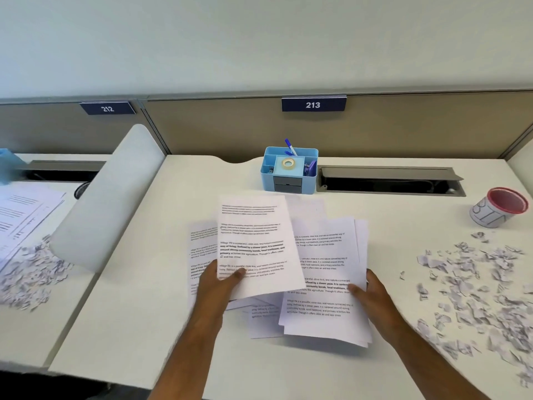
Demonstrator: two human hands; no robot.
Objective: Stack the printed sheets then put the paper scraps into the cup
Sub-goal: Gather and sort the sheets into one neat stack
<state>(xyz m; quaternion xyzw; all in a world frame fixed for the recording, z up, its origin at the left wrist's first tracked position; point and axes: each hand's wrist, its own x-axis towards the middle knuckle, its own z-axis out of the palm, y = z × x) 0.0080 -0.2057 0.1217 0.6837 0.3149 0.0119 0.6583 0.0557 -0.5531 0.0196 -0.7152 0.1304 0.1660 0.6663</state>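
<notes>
Several printed sheets lie fanned out on the white desk (138, 313) in front of me. My left hand (219, 280) pinches the lower edge of one printed sheet (253, 241), thumb on top, lifting it over the others. My right hand (372, 293) grips the right edge of a small stack of sheets (323, 284), thumb on the paper. More sheets (199, 249) lie flat beneath at the left. A wide scatter of paper scraps (476, 287) covers the desk's right side. The cup (499, 207), white with a red rim, stands at the far right behind the scraps.
A blue desk organiser (288, 174) with pens and tape stands at the back centre. An open cable slot (389, 181) runs to its right. A white divider panel (109, 197) separates the neighbouring desk, where other sheets and scraps (26, 255) lie.
</notes>
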